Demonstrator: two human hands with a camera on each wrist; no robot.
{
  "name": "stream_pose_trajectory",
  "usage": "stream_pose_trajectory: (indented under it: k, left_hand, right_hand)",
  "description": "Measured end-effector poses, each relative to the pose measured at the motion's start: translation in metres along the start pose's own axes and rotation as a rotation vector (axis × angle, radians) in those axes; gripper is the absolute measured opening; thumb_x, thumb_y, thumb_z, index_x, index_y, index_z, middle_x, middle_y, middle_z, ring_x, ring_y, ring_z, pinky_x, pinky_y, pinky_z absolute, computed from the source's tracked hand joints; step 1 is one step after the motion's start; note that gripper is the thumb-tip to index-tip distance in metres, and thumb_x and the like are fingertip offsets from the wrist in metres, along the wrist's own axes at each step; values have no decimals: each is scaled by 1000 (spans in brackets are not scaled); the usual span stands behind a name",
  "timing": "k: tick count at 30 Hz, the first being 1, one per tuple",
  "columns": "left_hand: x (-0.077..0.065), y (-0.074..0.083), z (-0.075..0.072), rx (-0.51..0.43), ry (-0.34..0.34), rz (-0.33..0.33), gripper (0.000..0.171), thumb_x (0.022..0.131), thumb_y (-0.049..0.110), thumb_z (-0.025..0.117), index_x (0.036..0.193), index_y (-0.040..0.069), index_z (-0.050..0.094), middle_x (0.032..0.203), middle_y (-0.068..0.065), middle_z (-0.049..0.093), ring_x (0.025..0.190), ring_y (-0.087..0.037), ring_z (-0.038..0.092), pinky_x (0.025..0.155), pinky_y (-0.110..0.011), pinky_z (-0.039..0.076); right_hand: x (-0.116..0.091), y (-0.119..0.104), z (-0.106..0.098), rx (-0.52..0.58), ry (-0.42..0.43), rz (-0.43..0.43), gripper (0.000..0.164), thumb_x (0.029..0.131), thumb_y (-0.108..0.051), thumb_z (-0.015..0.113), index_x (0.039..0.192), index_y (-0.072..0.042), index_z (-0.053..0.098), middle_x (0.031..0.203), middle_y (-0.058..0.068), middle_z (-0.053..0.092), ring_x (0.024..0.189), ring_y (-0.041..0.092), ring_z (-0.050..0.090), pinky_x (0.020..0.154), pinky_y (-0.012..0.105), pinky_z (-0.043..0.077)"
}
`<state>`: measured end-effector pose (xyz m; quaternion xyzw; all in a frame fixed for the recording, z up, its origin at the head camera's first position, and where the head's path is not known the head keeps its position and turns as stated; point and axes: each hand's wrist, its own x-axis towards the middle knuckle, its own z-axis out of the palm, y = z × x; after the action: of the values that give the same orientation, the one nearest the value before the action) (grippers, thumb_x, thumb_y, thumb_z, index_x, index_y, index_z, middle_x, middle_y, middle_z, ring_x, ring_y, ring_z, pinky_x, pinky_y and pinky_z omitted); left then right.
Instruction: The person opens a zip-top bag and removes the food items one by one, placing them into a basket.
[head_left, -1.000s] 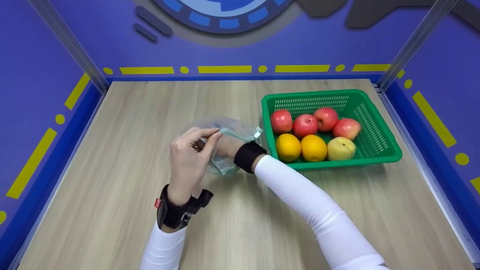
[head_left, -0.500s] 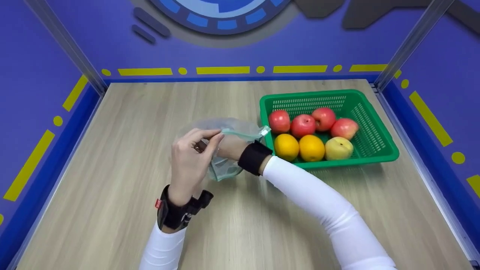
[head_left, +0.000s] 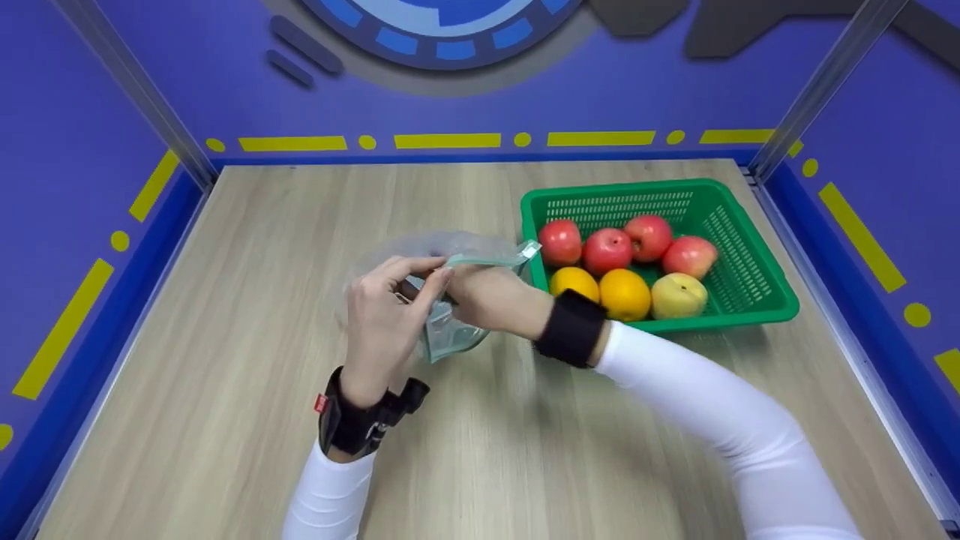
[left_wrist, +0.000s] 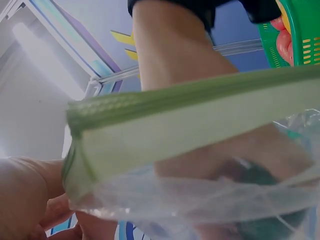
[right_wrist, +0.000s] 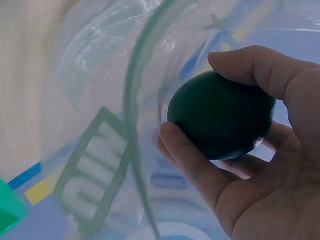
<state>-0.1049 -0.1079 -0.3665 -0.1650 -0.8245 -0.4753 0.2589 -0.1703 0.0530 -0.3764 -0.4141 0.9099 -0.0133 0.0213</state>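
Observation:
A clear zip bag (head_left: 439, 244) with a pale green zip strip (left_wrist: 200, 105) sits left of the basket, its mouth spread. My left hand (head_left: 382, 319) pinches the bag's edge between thumb and forefinger. At the bag's mouth is my right hand (head_left: 499, 300), its fingertips hidden in the head view behind my left hand and the film. The right wrist view shows that hand gripping a dark green oval fruit (right_wrist: 220, 117) between thumb and fingers. Through the film, the same fruit appears blurred in the left wrist view.
A green basket (head_left: 712, 324) stands at the right, close to the bag. It holds several red apples (head_left: 607, 251), two oranges (head_left: 624, 295) and a yellow fruit (head_left: 679, 295). Blue panels (head_left: 480, 105) wall the wooden table (head_left: 225, 337) at the back and sides.
My right hand has drawn back to the right, so more of it shows outside the bag's mouth. My left hand has barely moved and keeps its pinch on the bag.

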Motion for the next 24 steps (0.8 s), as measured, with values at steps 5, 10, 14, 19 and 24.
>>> stream_pose_trajectory:
  k: [5,10,14,19,24]
  left_hand:
    - [0,0,1,10,-16,-29,17,97,20,78,108,8,82,94,-7,79,68,-15,67,66,-18,54]
    - [0,0,2,16,-31,-40,18,97,21,78,109,9,82,95,-7,79,70,-15,67,67,-19,55]
    - [1,-1,3,20,-24,-48,16,96,18,79,107,7,82,93,-8,79,68,-15,66,66,-18,53]
    - [1,0,2,20,-22,-55,15,96,17,79,106,6,82,92,-8,79,69,-18,68,67,-17,54]
    - [2,0,2,20,-17,-55,15,95,15,80,106,6,82,92,-9,79,69,-17,68,66,-16,53]
  right_hand:
    - [-36,10,-10,201,67,8,59,91,-5,80,146,-8,58,124,17,73,97,33,71,93,42,64]
    - [-75,21,-25,248,59,7,61,88,-8,85,144,-11,62,148,18,60,114,36,69,101,47,62]
    - [-110,39,-36,292,100,35,59,86,-8,87,141,-10,64,148,16,59,117,32,68,98,47,63]
    - [-149,76,-44,330,148,147,56,84,-3,86,136,-6,66,145,15,62,121,31,65,100,49,61]
    - [-183,117,-41,327,156,309,55,82,-1,86,133,-6,66,140,22,64,115,37,65,95,57,60]
